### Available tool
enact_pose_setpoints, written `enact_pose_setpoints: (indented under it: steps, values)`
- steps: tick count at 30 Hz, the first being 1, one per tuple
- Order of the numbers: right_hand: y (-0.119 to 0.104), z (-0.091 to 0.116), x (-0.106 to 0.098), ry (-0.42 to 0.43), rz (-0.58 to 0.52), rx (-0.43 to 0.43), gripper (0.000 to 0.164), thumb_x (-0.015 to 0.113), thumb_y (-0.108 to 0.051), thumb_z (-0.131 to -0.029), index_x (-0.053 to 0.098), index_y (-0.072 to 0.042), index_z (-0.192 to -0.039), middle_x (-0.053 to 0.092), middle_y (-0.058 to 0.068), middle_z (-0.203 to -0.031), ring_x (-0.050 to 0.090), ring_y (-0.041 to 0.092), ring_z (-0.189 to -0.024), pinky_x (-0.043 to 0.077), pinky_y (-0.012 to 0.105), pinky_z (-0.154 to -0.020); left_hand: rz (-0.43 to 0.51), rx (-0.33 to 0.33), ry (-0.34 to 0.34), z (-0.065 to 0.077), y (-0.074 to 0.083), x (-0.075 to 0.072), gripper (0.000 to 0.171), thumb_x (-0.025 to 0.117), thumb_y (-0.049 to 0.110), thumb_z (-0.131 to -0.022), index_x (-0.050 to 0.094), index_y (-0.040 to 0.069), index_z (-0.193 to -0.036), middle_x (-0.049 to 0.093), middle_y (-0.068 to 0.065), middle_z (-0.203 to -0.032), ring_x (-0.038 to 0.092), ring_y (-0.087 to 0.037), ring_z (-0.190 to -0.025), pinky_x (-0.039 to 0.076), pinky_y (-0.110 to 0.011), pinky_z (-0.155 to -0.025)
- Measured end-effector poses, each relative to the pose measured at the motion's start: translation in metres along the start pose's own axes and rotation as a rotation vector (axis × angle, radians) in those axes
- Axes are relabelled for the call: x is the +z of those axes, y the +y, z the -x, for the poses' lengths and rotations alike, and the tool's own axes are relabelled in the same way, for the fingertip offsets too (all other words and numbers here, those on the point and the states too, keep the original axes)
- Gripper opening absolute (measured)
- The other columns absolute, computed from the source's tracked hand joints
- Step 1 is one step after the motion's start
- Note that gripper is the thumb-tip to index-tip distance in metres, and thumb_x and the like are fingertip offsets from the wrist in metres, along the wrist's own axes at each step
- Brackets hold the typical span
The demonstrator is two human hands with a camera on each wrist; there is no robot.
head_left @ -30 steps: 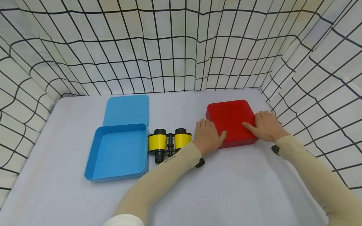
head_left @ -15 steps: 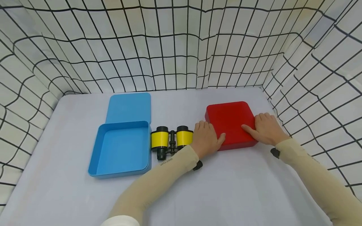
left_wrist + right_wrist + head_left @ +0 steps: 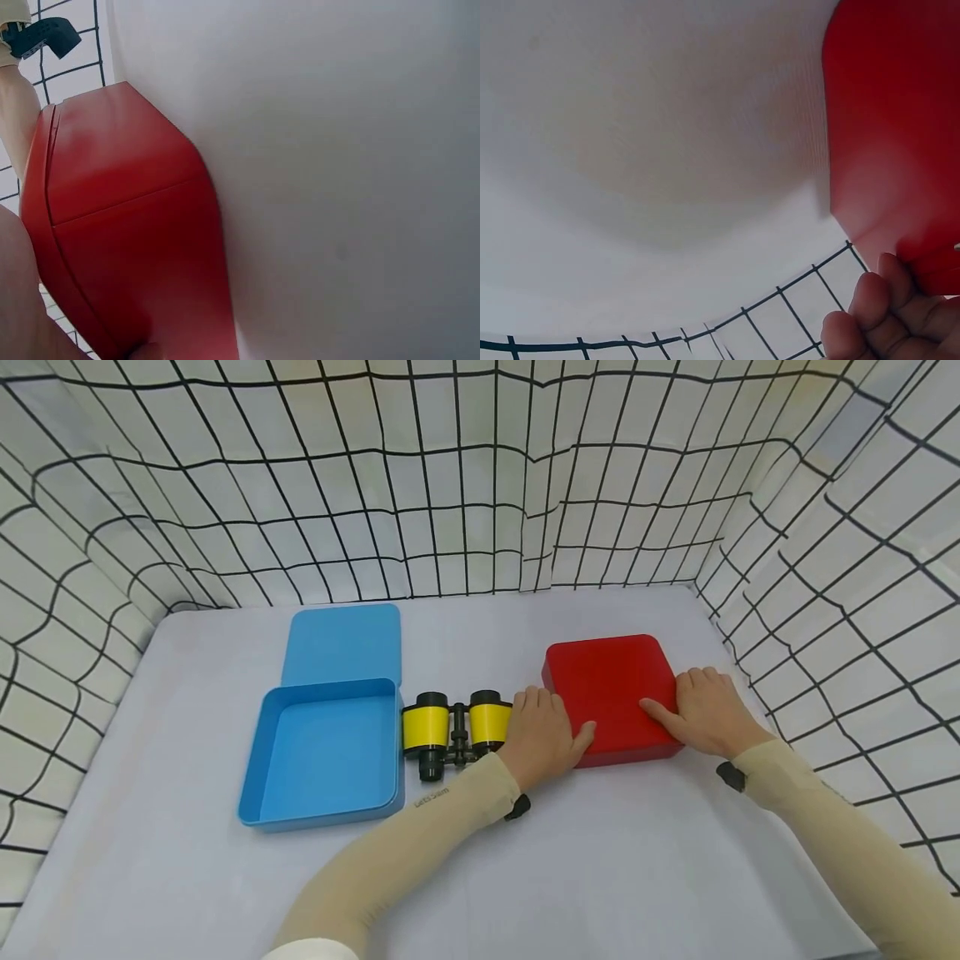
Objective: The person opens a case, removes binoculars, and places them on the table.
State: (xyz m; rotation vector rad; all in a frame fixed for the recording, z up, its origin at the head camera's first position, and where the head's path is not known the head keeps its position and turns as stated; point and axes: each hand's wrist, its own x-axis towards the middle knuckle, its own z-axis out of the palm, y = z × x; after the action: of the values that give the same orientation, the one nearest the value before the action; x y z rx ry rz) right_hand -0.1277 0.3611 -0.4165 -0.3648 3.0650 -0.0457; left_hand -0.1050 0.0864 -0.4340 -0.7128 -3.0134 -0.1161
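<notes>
On the white table a closed red box (image 3: 611, 689) lies flat at the right, between my two hands. My left hand (image 3: 542, 735) grips its left side, fingers along the wall and thumb at the near corner. At the opposite side my right hand (image 3: 708, 714) holds it, thumb laid over the top and fingers down the side. The left wrist view shows the seam around the red box (image 3: 131, 180). In the right wrist view, curled fingertips (image 3: 870, 300) are at the red wall (image 3: 892, 150). The undersides of both palms are hidden.
Yellow-and-black binoculars (image 3: 427, 727) lie left of my left hand, partly covered by it. Beside them an open blue box (image 3: 322, 752) has its lid (image 3: 343, 643) folded back. A black grid on white (image 3: 465, 485) walls the back and sides.
Both hands have slid the red box a little toward me across the table. The head view has shifted slightly; the binoculars and blue box keep their places.
</notes>
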Motion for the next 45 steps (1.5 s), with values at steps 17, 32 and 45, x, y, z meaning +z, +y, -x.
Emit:
enact_pose_setpoints:
  steps: [17,32,45]
  values:
    - [-0.007,0.023,-0.002,0.013,0.007,0.005,0.056,0.059,-0.057,-0.096,0.055,-0.001,-0.091,0.054,0.011,-0.077,0.052,0.027,-0.077,0.041,0.041,-0.073,-0.023,0.04,0.031,0.016,0.004,0.003,0.056,0.04,0.062,-0.102,0.059,0.011,-0.092,0.062,-0.005,-0.088,0.054,-0.018,-0.089,0.048,-0.032,-0.087]
    - [-0.013,0.039,0.001,0.027,0.013,0.01,0.054,0.06,-0.054,-0.096,0.054,-0.001,-0.09,0.052,0.011,-0.075,0.051,0.026,-0.075,0.039,0.04,-0.072,0.004,0.061,0.031,0.029,0.005,0.002,0.057,0.039,0.062,-0.102,0.06,0.01,-0.093,0.062,-0.006,-0.088,0.055,-0.019,-0.091,0.049,-0.034,-0.091]
    - [-0.014,0.041,0.001,-0.027,-0.032,0.043,0.059,0.06,-0.059,-0.095,0.056,0.0,-0.097,0.056,0.011,-0.081,0.054,0.027,-0.081,0.041,0.042,-0.076,0.026,0.076,0.034,0.035,0.001,0.0,0.057,0.039,0.062,-0.103,0.06,0.01,-0.093,0.06,-0.005,-0.086,0.053,-0.018,-0.089,0.047,-0.033,-0.088]
